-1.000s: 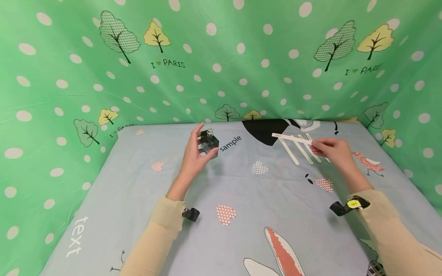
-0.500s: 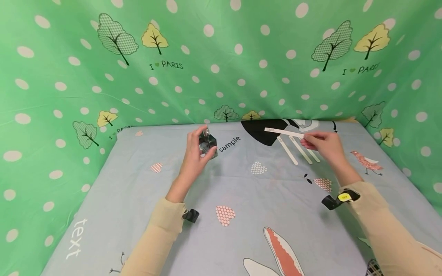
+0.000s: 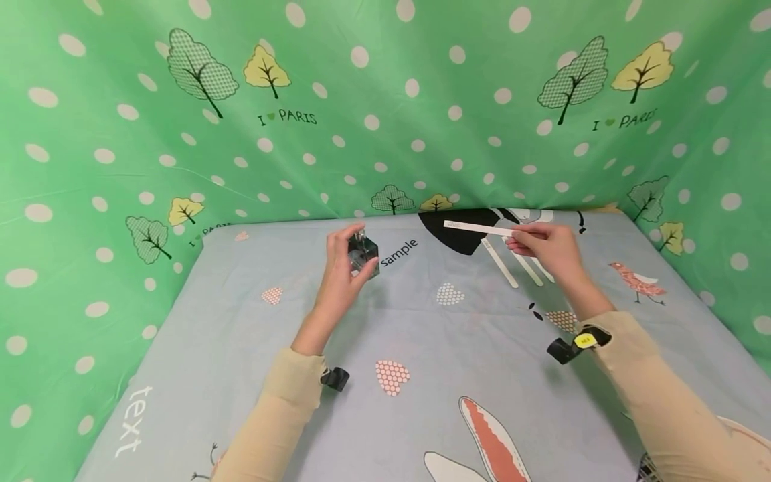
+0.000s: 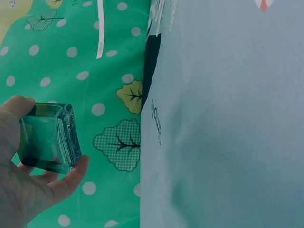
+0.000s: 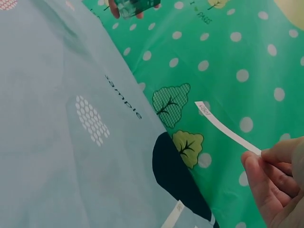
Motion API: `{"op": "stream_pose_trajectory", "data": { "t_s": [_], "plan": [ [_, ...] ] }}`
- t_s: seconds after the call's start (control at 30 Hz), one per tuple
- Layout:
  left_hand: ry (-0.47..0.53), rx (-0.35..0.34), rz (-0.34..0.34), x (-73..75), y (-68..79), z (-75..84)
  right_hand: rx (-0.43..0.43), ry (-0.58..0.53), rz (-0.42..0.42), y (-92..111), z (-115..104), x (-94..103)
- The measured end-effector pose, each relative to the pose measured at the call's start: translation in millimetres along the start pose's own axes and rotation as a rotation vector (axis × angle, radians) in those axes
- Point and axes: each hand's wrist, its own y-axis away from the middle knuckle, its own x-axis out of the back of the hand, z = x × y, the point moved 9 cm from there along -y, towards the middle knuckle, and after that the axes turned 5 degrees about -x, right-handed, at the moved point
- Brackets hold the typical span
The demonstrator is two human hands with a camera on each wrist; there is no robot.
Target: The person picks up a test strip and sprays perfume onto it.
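My left hand (image 3: 338,276) holds a dark green glass perfume bottle (image 3: 366,256) above the cloth, a fingertip at its metal spray top. Clear square glass sides of the bottle (image 4: 42,135) show in the left wrist view, with fingers and thumb around it. Between thumb and fingers, my right hand (image 3: 553,253) pinches one end of a white paper perfume test strip (image 3: 476,227). The strip points left toward the bottle, a gap apart from it. In the right wrist view, small print marks the free end of the held strip (image 5: 225,128).
Several more white test strips (image 3: 500,263) lie side by side on the cloth beneath my right hand. A grey-blue printed cloth (image 3: 415,335) covers the table. Behind it hangs a green dotted curtain (image 3: 337,80).
My right hand has moved left with the test strip, nearer the bottle. The left hand's raised index finger has come down onto the bottle's spray top.
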Motion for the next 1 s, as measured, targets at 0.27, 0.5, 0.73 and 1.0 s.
{"op": "stream_pose_trajectory", "data": {
  "t_s": [0.27, 0.5, 0.73, 1.0],
  "plan": [
    [-0.002, 0.005, -0.003, -2.9, 1.2, -0.6, 0.050, 0.011, 0.006, 1.7, -9.8, -10.5],
    [-0.026, 0.033, -0.030, -7.4, 2.3, -3.5, 0.084, 0.007, 0.007, 4.9, -16.8, -18.8],
    [-0.022, 0.053, -0.056, -10.7, 2.5, -3.0, 0.172, 0.020, 0.033, 8.2, -25.9, -25.8],
    [-0.036, 0.069, -0.082, -13.9, 3.0, -4.3, 0.213, 0.052, 0.044, 10.2, -33.8, -32.6]
  ]
}}
